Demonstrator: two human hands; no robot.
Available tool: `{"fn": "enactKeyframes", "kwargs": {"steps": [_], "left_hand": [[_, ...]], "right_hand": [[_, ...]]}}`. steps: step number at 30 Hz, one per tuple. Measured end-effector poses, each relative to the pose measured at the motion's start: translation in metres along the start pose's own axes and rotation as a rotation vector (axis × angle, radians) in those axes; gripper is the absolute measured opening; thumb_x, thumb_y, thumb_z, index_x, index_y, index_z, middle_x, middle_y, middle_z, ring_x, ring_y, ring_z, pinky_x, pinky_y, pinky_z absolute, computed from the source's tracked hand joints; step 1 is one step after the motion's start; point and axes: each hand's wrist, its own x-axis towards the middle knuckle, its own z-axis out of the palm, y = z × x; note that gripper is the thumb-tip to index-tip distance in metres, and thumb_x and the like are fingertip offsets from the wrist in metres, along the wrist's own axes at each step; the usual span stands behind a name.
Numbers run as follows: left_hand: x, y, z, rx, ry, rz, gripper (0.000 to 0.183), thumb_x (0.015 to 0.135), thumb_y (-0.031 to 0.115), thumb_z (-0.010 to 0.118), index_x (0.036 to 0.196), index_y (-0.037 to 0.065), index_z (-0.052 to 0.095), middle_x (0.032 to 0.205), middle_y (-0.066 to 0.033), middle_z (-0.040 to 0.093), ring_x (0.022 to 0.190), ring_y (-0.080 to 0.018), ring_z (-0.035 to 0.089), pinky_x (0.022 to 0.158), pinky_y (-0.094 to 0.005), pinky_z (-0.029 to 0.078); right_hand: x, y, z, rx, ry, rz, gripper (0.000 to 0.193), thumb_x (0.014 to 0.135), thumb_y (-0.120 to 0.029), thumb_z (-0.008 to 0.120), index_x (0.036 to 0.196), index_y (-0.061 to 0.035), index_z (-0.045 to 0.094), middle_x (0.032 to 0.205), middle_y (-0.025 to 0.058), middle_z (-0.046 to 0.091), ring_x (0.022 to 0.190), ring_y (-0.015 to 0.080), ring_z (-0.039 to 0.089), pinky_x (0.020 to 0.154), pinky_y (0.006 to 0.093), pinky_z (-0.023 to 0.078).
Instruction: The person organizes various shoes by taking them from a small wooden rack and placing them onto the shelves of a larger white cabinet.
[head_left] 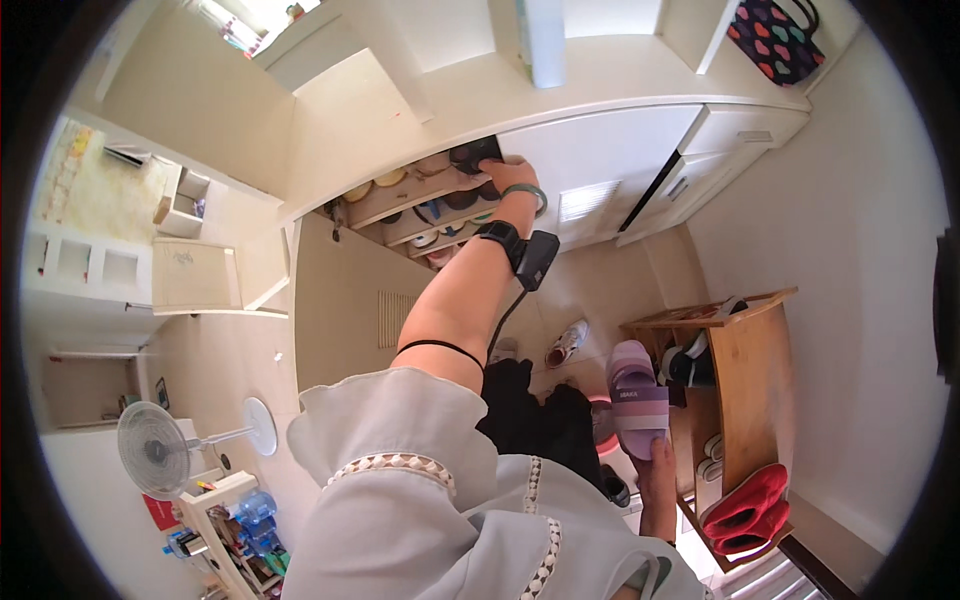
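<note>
The left hand [513,176] reaches into the open bay of the white cabinet [620,75], its fingers at the dark shoes [470,155] there; from where I stand I cannot tell whether they grip a shoe or only rest against it. The step in hand, as I judge it, is handling footwear inside the cabinet with one hand, and it should go best with a firm pinch at the heel, a light lift clear of the shelf board [415,195] and a straight slide, so that the neighbouring shoes [390,178] are not dragged along. The cabinet's front panel [600,150] lies just beside the hand, so I would mind the wrist against its edge. The right hand [656,455] grasps the purple slippers [640,395] by the heel end, well apart from the cabinet, on the person's side of it and off to the right. A snug hold matters there, since a loose slipper could drop while attention is on the cabinet. They look like a pair lapped together, though the overlap hides part of one: lilac soles, rounded toes toward the cabinet, and a broad strap banded in deep purple, pink and near-white.
</note>
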Motion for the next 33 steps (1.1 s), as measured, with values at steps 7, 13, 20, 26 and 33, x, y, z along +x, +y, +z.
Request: {"fn": "enactKeyframes", "kwargs": {"steps": [7,13,20,26,33], "left_hand": [[-0.007,0.001,-0.017,-0.022,-0.116,0.045,0.042,0.081,0.005,0.051,0.117,-0.001,0.030,0.110,-0.0260,0.053,0.107,-0.0403,0.052,0.089,-0.0427,0.042],[-0.011,-0.052,-0.036,-0.085,-0.186,0.495,0.031,0.077,0.009,0.060,0.101,-0.001,0.043,0.099,-0.0224,0.054,0.095,-0.0394,0.053,0.083,-0.0418,0.042],[-0.086,-0.059,-0.076,0.122,-0.467,0.709,0.028,0.077,0.017,0.066,0.090,0.000,0.049,0.087,-0.0182,0.049,0.081,-0.0369,0.049,0.070,-0.0433,0.041],[-0.176,-0.086,-0.068,0.126,-0.512,0.831,0.027,0.074,0.014,0.067,0.088,0.001,0.048,0.085,-0.0174,0.049,0.080,-0.0375,0.049,0.068,-0.0433,0.041],[-0.233,-0.105,-0.033,0.077,-0.679,0.852,0.031,0.067,0.013,0.068,0.088,0.003,0.047,0.083,-0.0167,0.050,0.085,-0.0386,0.050,0.072,-0.0462,0.042]], "right_hand": [[-0.011,0.010,0.034,-0.061,0.026,-0.002,0.050,0.093,-0.033,0.050,0.125,0.0034,0.041,0.123,0.0180,0.049,0.114,0.0304,0.051,0.098,0.0433,0.042],[-0.030,0.047,0.062,-0.065,0.106,0.032,0.048,0.093,-0.033,0.051,0.125,0.0008,0.042,0.124,0.0152,0.049,0.112,0.0297,0.051,0.095,0.0437,0.044],[-0.051,0.095,0.060,0.021,0.124,0.112,0.040,0.093,-0.028,0.050,0.119,0.0016,0.046,0.115,0.0140,0.054,0.104,0.0262,0.056,0.091,0.0400,0.047],[-0.032,0.124,0.044,-0.215,0.051,0.208,0.045,0.093,-0.029,0.048,0.124,0.0041,0.043,0.121,0.0164,0.050,0.108,0.0270,0.054,0.094,0.0392,0.045],[0.042,0.161,-0.002,-0.216,0.033,0.251,0.045,0.094,-0.027,0.048,0.127,0.0026,0.043,0.116,0.0117,0.054,0.104,0.0206,0.056,0.090,0.0333,0.047]]}}
